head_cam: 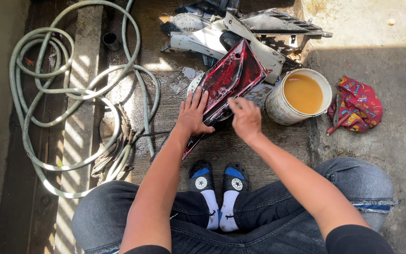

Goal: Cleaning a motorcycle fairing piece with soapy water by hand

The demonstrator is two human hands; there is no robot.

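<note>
While your left hand (193,114) lies open, pinning the glossy red-and-black plastic panel (227,82) at twelve o'clock from your feet, press firmly. Your right hand (245,118), loosely curled, should rub evenly; bucket of brown water (299,96) at two o'clock.

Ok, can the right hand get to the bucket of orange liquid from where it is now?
Probably yes. The right hand rests on the red panel, and the bucket stands just to its right on the wet concrete with its top open. Nothing lies between them.
</note>
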